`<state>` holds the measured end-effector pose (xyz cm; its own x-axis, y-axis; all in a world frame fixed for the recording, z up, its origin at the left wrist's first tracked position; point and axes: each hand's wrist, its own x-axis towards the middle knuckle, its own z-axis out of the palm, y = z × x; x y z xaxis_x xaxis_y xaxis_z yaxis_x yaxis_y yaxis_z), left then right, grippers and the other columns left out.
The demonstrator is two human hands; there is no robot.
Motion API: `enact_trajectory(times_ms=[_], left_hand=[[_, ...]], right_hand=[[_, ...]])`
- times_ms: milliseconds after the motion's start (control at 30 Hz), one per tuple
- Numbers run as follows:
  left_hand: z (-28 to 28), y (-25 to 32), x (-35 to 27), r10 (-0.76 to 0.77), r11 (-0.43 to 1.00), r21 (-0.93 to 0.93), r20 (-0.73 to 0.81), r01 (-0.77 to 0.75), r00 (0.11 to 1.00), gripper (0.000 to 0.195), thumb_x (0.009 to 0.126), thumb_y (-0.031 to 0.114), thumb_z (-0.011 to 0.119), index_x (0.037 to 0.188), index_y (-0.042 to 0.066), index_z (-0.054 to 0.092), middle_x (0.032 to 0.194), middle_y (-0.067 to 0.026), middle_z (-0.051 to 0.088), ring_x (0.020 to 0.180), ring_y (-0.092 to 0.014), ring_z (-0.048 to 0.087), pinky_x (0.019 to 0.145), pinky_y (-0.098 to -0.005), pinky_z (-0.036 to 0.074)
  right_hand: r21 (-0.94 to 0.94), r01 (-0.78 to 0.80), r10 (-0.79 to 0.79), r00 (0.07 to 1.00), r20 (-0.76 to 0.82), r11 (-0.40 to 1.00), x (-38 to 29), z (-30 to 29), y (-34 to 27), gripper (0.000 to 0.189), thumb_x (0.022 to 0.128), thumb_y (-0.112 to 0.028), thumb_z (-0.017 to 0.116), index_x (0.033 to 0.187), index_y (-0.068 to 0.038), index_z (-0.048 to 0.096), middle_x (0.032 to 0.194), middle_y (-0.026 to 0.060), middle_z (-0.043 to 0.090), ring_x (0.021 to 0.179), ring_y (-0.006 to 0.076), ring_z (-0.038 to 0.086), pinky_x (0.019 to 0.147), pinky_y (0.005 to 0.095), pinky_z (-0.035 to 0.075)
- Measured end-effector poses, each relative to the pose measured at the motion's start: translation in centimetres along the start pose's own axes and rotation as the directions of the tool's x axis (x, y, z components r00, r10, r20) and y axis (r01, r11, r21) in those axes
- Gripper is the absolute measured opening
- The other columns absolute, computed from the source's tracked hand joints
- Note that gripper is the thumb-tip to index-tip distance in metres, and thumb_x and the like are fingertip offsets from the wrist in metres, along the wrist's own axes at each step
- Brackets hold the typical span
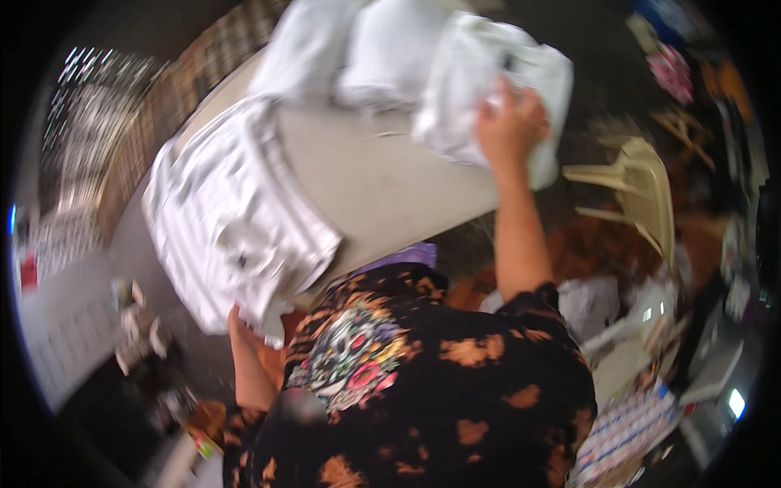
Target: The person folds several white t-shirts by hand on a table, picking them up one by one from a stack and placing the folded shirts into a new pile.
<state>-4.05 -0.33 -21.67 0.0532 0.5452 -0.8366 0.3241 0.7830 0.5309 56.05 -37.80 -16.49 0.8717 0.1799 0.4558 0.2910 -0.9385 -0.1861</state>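
Note:
A white garment [244, 232] lies spread at the left of the table, hanging past its near edge. My left hand [240, 326] is at the garment's lower edge; its fingers are mostly hidden by the cloth. Farther right, my right hand [515, 119] rests on a folded white garment [451, 91] with a small dark mark near the collar. Its fingers look spread, though motion blurs them. Two more white cloth bundles, one in the middle [390, 55] and one to its left [311, 52], sit along the far side.
The pale table [378, 177] has a rounded edge. A cream plastic chair [647, 189] stands to the right, near clear plastic bags [589, 302]. Stacked goods [97, 134], blurred, line the far left. A blue-and-white patterned item [628, 427] lies at lower right.

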Motion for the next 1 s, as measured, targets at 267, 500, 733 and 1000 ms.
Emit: enact_trajectory(times_ms=[267, 500, 733, 1000], left_hand=[[0.4, 4.4, -2.6, 0.144, 0.944, -0.329, 0.296, -0.041, 0.944, 0.066, 0.082, 0.028, 0.063, 0.135, -0.006, 0.044, 0.127, -0.0237, 0.058, 0.114, -0.036, 0.061, 0.105, -0.0461, 0.045], [2.6, -0.3, -5.6, 0.281, 0.817, -0.576, 0.443, 0.03, 0.851, 0.073, 0.076, 0.025, 0.064, 0.137, -0.008, 0.041, 0.129, -0.0239, 0.057, 0.116, -0.038, 0.059, 0.108, -0.0482, 0.041], [5.9, -3.2, -7.7, 0.314, 0.742, -0.622, 0.652, 0.25, 0.69, 0.069, 0.079, 0.019, 0.068, 0.14, 0.001, 0.039, 0.135, -0.0169, 0.054, 0.126, -0.032, 0.05, 0.112, -0.0502, 0.034], [2.2, -6.3, 0.9, 0.149, 0.972, 0.108, 0.404, -0.209, 0.902, 0.018, 0.093, 0.02, 0.057, 0.09, 0.005, 0.067, 0.084, -0.0051, 0.07, 0.081, -0.014, 0.067, 0.071, -0.0256, 0.051]], right_hand=[[0.527, -0.527, -0.47, 0.252, 0.846, 0.667, -16.9, -0.7, -13.6, 0.033, 0.088, -0.034, 0.069, 0.097, -0.003, 0.07, 0.086, 0.0079, 0.071, 0.078, 0.0149, 0.064, 0.071, 0.0299, 0.05], [-0.409, -0.887, -0.869, -0.364, 0.335, 0.214, -28.8, -3.9, -26.7, 0.075, 0.089, -0.056, 0.061, 0.139, -0.002, 0.044, 0.127, 0.0172, 0.061, 0.117, 0.0281, 0.059, 0.102, 0.0409, 0.044], [0.047, -0.995, -0.529, 0.086, 0.844, -0.086, -26.0, -6.7, -34.2, 0.046, 0.087, -0.003, 0.064, 0.129, 0.006, 0.049, 0.122, 0.0177, 0.06, 0.108, 0.0299, 0.062, 0.095, 0.0412, 0.051], [0.533, -0.84, -0.327, 0.535, 0.779, -0.105, -10.4, -9.1, -25.4, 0.048, 0.078, 0.001, 0.072, 0.123, 0.006, 0.054, 0.11, 0.0138, 0.065, 0.09, 0.025, 0.066, 0.079, 0.0356, 0.057]])
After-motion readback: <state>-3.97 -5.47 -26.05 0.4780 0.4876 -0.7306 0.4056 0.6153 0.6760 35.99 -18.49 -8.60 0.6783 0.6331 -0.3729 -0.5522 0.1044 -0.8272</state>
